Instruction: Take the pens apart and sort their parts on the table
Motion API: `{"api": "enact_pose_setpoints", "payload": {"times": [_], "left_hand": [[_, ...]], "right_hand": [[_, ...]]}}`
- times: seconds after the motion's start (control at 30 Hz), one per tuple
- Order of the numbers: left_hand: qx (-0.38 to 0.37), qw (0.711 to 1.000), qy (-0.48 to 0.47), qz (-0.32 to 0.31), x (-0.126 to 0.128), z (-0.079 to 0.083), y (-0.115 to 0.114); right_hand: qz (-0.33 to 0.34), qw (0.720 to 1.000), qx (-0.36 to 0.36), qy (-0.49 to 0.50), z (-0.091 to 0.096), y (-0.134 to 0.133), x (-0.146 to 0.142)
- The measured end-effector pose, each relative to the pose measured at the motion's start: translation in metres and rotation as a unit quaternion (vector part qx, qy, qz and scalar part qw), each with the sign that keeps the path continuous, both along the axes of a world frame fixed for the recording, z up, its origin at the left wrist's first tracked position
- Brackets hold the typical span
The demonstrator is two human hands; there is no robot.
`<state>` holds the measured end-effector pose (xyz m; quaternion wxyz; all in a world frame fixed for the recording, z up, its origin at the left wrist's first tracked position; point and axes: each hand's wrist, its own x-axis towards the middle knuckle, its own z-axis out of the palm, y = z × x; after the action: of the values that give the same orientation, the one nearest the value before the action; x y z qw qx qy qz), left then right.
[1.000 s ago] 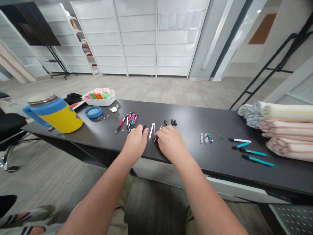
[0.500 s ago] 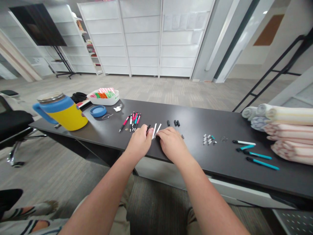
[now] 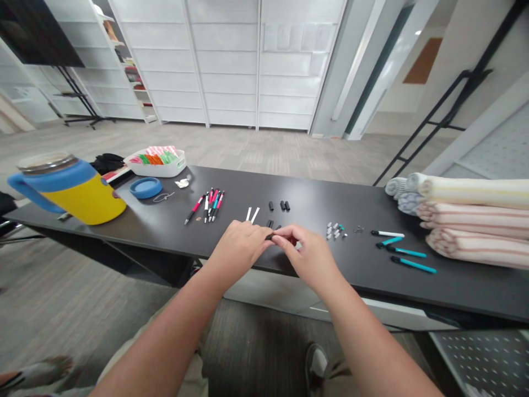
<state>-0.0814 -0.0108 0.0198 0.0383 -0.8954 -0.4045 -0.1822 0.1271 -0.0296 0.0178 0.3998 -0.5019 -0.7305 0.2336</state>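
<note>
Just above the table's near edge, my left hand (image 3: 243,245) and my right hand (image 3: 303,249) meet fingertip to fingertip. Between them is a small black pen part (image 3: 269,237), its left end in the pinch of my left hand. The right thumb and fingers close at its other end, where they partly hide it. White pen refills (image 3: 253,215) lie on the table beyond my left knuckles. Short black pieces (image 3: 270,224) lie just past the fingertips, and black pen grips (image 3: 285,205) farther back. Assembled pens (image 3: 212,205), red, white and blue, lie to the left.
The dark table (image 3: 322,193) carries small white pieces (image 3: 335,230), tiny springs (image 3: 359,229), blue and white pen barrels (image 3: 407,252) and rolled towels (image 3: 467,215) on the right. Left are a yellow-blue mug (image 3: 82,193), its blue lid (image 3: 145,188) and a white basket (image 3: 179,164).
The white refills that were at my fingers now lie on the table. Both hands have come together over the black pen part. The whole view has shifted, so the table's things appear farther left.
</note>
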Motion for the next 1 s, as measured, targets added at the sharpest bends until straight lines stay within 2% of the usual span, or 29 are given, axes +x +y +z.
{"api": "enact_pose_setpoints", "payload": {"times": [0.1,0.2,0.37,0.47,0.6,0.73,0.87,1.0], "left_hand": [[0.042,0.997,-0.055,-0.044,0.003,-0.003,-0.001],[0.086,0.990,-0.076,-0.082,0.008,-0.006,-0.003],[0.125,0.983,-0.072,-0.113,0.022,-0.011,-0.008],[0.127,0.984,-0.060,-0.113,0.029,-0.013,-0.009],[0.103,0.987,-0.034,-0.116,0.035,-0.016,-0.007],[0.040,0.992,-0.037,-0.113,0.038,-0.019,-0.004],[-0.049,0.991,-0.059,-0.112,0.038,-0.017,-0.001],[-0.090,0.989,-0.062,-0.099,0.039,-0.014,0.001]], "right_hand": [[-0.004,0.995,-0.059,0.074,-0.007,-0.004,0.019],[0.000,0.991,-0.091,0.103,-0.013,-0.009,0.034],[0.010,0.995,-0.099,0.028,-0.013,-0.015,0.050],[0.049,0.994,-0.094,-0.020,-0.009,-0.015,0.056],[0.078,0.992,-0.086,-0.041,-0.004,-0.014,0.061],[0.081,0.993,-0.083,-0.010,-0.007,-0.014,0.062],[0.049,0.994,-0.092,0.042,-0.015,-0.015,0.061],[0.038,0.995,-0.091,0.026,-0.014,-0.014,0.059]]}}
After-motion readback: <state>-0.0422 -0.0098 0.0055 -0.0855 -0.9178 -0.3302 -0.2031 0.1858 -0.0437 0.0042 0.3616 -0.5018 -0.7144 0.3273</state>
